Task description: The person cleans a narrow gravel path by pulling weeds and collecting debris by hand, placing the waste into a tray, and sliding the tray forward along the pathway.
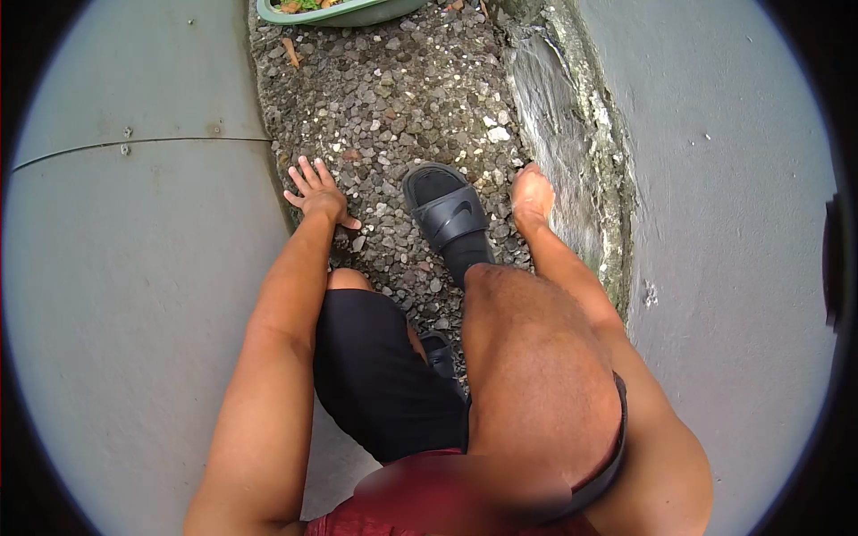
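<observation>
A grey slab [134, 295] borders the pebbles [384, 125] just left of the left hand [318, 195], which lies palm down, fingers fanned wide and thumb out to the right, apparently gripping nothing. The pebbles lie beneath that hand and run rightward to the other. They look hard, rough and firmly bedded; a loose one should prove light, stiff and hard to break, best taken by its sides between finger and thumb, with gritty faces unlikely to slip. Well beyond the left hand, a brown leaf [290, 52] lies near the slab's edge, and farther out sits a green tub [362, 16] holding greenery. Below the same hand are a bent knee and black shorts [380, 366], with a second sandal [437, 348] partly hidden to their right. Between the hands, a dark sandal [447, 214] is planted on the stones over a black sock [466, 253]. The right hand [534, 190] rests lower-knuckled at the pebbles' far edge, fingers seemingly tucked under; whether they close on anything cannot be told. Just right of it rises a weathered ledge [576, 134], streaked pale, and past that, well apart from the hand, spreads grey paving [724, 295].
</observation>
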A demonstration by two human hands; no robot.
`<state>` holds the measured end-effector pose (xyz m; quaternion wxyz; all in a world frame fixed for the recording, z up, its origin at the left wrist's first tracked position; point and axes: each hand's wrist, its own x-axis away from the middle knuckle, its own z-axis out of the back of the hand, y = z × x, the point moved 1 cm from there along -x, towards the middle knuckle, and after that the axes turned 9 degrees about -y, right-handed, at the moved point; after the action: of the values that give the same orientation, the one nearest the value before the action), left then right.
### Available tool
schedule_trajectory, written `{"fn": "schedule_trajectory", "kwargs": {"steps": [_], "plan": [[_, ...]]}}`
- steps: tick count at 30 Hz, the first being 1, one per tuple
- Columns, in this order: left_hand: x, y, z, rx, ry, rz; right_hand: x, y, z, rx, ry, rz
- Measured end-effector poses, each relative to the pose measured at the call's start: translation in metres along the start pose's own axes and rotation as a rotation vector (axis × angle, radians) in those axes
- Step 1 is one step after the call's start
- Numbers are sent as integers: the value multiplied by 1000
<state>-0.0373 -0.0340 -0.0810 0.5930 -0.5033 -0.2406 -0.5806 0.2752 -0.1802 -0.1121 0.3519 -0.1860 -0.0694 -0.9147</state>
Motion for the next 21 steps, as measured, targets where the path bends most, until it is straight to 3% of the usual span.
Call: {"fn": "schedule_trajectory", "kwargs": {"steps": [12, 17, 21], "plan": [[0, -4, 1, 5, 21, -4, 13, -22, 40, -157, 65, 16], [-3, -1, -2, -25, 36, 17, -1, -35, 106, -657, 298, 285], [1, -1, 0, -25, 33, 15, 6, -32, 113, -1099, 218, 350]]}}
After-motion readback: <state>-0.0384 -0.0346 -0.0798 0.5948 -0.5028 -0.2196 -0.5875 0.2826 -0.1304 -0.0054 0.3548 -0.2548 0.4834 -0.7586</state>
